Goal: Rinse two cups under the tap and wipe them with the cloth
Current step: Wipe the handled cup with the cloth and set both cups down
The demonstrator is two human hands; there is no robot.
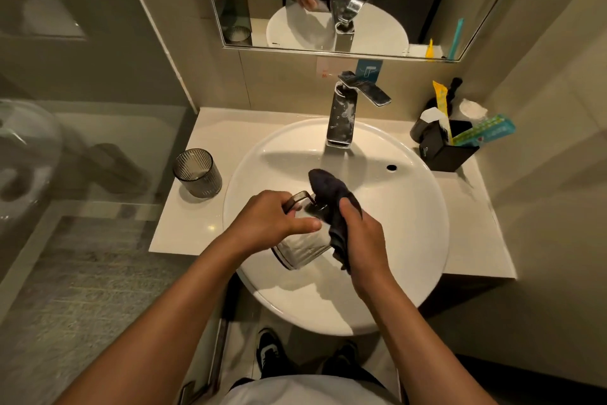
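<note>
- Smoky grey ribbed glass cup (300,248) is held over the round white basin (423,240), tilted on its side, its long axis running from the base at lower left to the mouth at upper right, toward the tap.
- Left hand (272,220) has its grip clamped over the cup's wall from above, fingers curled round the far side and thumb along the near side.
- Right hand (364,240) has its grip pinched on the dark navy cloth (330,194), which is bunched at the cup's mouth and appears pushed partly inside; loose ends of it stick up and hang down.
- Cloth lies directly right of the held cup, touching it, so the right hand is the one nearer the mouth; I judge that wiping turns on twisting the cloth round that long axis.
- Second grey ribbed glass cup (197,173) stands upright on the pale tabletop (184,234), left of the basin and well apart from both hands; whether it is wiped I cannot tell.
- Chrome tap (343,117) stands behind the basin; no running water shows clearly.
</note>
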